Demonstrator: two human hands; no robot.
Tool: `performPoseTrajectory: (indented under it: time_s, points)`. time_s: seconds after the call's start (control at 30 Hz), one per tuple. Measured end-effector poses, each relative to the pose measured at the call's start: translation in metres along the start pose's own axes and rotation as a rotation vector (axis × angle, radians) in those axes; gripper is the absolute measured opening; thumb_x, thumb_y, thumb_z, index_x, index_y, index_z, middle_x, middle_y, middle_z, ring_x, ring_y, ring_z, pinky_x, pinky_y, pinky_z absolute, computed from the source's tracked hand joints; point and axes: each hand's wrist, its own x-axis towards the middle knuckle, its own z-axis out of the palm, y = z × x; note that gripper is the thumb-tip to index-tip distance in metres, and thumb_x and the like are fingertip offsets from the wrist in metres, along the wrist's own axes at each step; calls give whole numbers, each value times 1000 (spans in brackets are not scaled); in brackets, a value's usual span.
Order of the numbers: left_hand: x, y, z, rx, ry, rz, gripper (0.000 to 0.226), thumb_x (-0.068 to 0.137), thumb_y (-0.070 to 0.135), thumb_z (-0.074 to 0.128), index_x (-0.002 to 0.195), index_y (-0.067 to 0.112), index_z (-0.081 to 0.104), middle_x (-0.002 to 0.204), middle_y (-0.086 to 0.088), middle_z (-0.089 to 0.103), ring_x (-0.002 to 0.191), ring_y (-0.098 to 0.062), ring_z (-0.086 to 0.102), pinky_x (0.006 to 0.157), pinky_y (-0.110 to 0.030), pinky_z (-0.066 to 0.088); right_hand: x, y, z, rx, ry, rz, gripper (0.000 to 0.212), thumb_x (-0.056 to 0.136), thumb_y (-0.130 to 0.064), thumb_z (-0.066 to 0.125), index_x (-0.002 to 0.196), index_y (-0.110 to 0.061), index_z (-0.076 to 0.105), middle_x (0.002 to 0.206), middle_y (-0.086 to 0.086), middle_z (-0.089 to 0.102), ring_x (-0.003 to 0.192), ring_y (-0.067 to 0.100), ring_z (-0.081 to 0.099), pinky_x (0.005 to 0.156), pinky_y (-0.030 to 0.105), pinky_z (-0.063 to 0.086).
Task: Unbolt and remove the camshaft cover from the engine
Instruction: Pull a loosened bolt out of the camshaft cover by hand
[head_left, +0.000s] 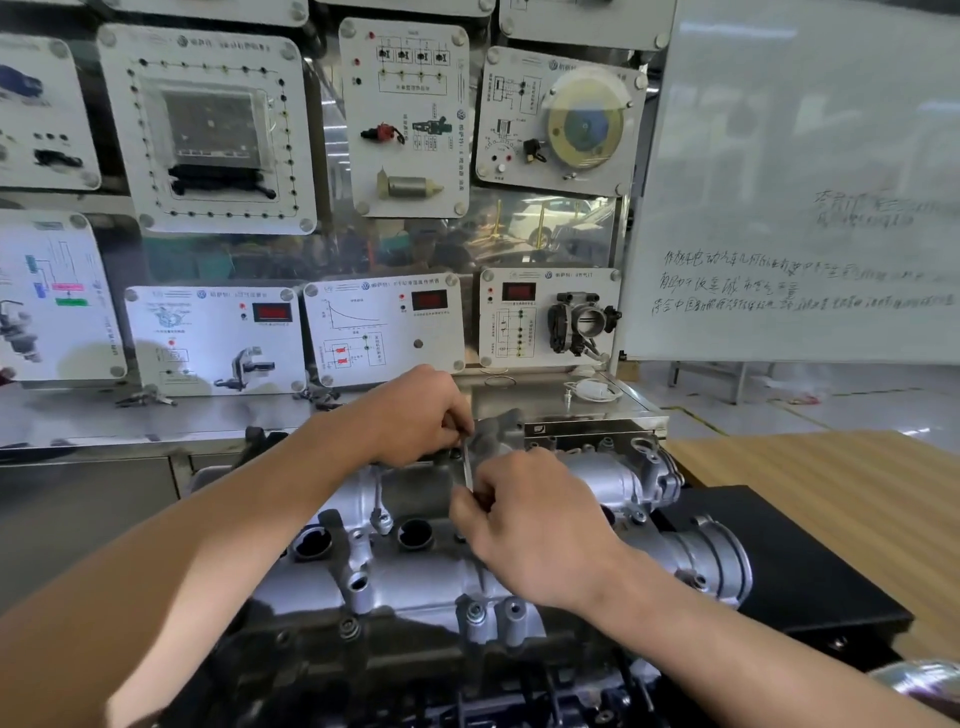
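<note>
The silver camshaft cover (400, 571) lies across the top of the engine in the lower middle, with dark round holes and several bolts along its near edge. A thin metal wrench (467, 465) stands nearly upright over the cover's far side. My left hand (421, 415) pinches the tool's upper end, fingers curled over it. My right hand (530, 525) grips the lower end of the same tool, fingers curled; the tool's tip is hidden behind them.
The engine sits on a black stand (810, 566) on a wooden table (831, 467). Behind it a metal bench (130, 415) carries a wall of white training panels (384, 327). A whiteboard (805, 182) stands at the right.
</note>
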Motion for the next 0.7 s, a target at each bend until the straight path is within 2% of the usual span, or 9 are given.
performPoseTrajectory:
  time_s: [0.1, 0.27, 0.43, 0.57, 0.63, 0.7]
  points:
    - [0, -3, -4, -3, 12, 15, 25, 84, 4, 67, 99, 18, 81, 87, 7, 77, 75, 1, 67, 76, -19, 55, 0, -1, 1, 15, -3, 0, 49, 92, -46, 48, 54, -18, 37, 58, -4, 41, 60, 23, 43, 53, 29, 30]
    - [0, -8, -2, -10, 6, 22, 24, 84, 4, 70, 99, 19, 81, 89, 8, 78, 75, 5, 67, 75, -9, 52, 4, -6, 4, 33, -8, 12, 50, 93, -45, 47, 53, -17, 40, 58, 3, 50, 61, 25, 47, 54, 30, 36]
    - [2, -11, -2, 21, 5, 59, 25, 85, 4, 69, 99, 21, 80, 89, 9, 78, 76, 1, 68, 77, -15, 55, 3, -17, 12, 32, -44, 29, 46, 94, -49, 45, 59, -20, 41, 67, 2, 54, 69, 27, 52, 57, 31, 38]
    - [2, -14, -1, 56, -9, 123, 27, 84, 4, 68, 98, 24, 80, 86, 10, 77, 78, -1, 66, 75, -21, 56, 8, -28, 19, 25, -68, 18, 44, 95, -46, 46, 60, -19, 42, 66, 4, 51, 63, 28, 50, 57, 30, 40]
    - [4, -16, -1, 85, -13, 164, 26, 84, 5, 68, 98, 23, 80, 88, 9, 78, 79, 0, 64, 74, -17, 53, 11, -33, 22, 28, -78, 12, 44, 95, -44, 46, 59, -20, 40, 65, 3, 47, 63, 28, 49, 58, 30, 40]
    - [5, -19, -1, 73, -16, 181, 26, 83, 4, 69, 98, 22, 80, 87, 8, 78, 80, 2, 63, 70, -5, 46, 13, -36, 26, 36, -81, 13, 42, 96, -42, 46, 62, -19, 40, 68, 3, 47, 65, 28, 48, 58, 30, 38]
